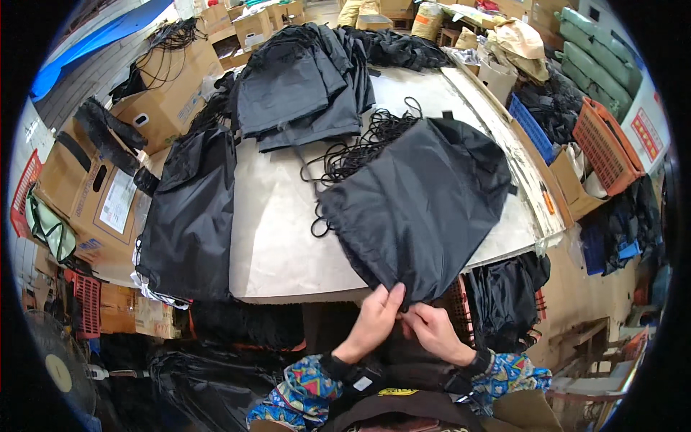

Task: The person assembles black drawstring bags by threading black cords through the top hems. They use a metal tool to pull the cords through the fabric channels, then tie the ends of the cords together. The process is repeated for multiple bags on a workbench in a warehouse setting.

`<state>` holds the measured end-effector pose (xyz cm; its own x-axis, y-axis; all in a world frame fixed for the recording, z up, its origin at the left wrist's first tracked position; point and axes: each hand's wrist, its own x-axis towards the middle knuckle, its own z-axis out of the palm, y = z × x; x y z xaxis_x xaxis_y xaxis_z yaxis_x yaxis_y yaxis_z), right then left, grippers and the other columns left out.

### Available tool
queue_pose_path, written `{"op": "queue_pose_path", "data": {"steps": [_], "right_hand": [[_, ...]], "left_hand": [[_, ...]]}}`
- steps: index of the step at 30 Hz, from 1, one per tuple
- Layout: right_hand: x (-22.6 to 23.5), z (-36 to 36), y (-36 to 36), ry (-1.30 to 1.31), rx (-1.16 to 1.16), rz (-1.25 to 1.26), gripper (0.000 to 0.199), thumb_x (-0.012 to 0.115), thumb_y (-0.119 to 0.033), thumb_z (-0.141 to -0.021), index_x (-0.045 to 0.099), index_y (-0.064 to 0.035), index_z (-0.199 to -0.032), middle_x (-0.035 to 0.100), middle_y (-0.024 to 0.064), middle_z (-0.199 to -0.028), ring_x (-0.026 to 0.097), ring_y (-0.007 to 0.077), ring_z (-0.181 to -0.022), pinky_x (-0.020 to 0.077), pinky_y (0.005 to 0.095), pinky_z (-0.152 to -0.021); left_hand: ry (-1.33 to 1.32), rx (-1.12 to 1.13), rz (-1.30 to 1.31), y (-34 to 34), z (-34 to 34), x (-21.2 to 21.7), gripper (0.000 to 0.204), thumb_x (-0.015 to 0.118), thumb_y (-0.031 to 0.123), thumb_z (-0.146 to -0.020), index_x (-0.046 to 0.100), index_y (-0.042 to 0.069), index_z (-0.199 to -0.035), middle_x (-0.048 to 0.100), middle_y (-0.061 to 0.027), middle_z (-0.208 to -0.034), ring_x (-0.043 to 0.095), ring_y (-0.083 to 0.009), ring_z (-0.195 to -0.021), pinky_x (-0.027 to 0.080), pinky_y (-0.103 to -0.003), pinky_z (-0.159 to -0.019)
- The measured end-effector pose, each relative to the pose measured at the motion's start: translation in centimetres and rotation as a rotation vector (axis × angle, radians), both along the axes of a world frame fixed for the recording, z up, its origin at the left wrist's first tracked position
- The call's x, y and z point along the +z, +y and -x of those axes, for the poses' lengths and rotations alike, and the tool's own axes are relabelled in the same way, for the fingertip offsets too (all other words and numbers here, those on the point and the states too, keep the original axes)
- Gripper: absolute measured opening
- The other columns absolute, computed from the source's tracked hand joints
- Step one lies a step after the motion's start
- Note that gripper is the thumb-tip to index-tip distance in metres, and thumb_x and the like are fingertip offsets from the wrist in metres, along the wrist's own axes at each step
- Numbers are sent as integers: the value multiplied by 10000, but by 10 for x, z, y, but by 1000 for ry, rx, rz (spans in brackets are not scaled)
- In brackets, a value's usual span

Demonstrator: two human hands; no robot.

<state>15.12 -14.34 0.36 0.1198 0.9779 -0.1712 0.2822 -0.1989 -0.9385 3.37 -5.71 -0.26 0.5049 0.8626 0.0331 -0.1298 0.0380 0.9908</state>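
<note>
The pale desk is stretching across the middle of the scene, carrying dark cloth goods. On its near right part the black fabric bag is lying spread out, its near corner hanging just over the desk's edge toward the person. Farther back and to the left, a stack of black bags is resting in folded layers, and along the left side a black cloth pile is draping down over the near edge.

The bag's faint sheen and shallow creases are suggesting a thin, light, limp and somewhat slippery cloth; it is probably folding readily and sliding easily over the desk, with little risk of breaking. Its hem and corners are looking like the surest places for a pinch, as the broad middle is offering only loose folds.

Between stack and bag, a tangle of black cords is spilling out, partly under the bag's far left side, so snagging there is seeming possible. At the near corner, the left hand is gripping the cloth between its fingers, and the right hand, just beside it, is pinching the same corner, its fingertips partly hiding.
</note>
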Motion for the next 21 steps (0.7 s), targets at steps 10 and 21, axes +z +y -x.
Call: {"op": "queue_pose_path", "data": {"steps": [10,21], "right_hand": [[89,-55,55,5,-309,-726,461,461,-108,-971,318,10,-1393,550,152,-1274,505,206,-1170,385,307,-980],[127,-217,39,412,-751,-843,379,493,-308,-970,556,56,-1055,629,100,-846,570,145,-776,470,290,-760]], "left_hand": [[693,-185,-620,32,93,39,167,599,140,-884,555,-16,-845,597,-192,-707,629,-337,-666,467,-376,-533],[1054,173,-785,65,198,19,331,736,230,-758,498,17,-672,530,-200,-616,572,-380,-597,425,-410,-481]]}}
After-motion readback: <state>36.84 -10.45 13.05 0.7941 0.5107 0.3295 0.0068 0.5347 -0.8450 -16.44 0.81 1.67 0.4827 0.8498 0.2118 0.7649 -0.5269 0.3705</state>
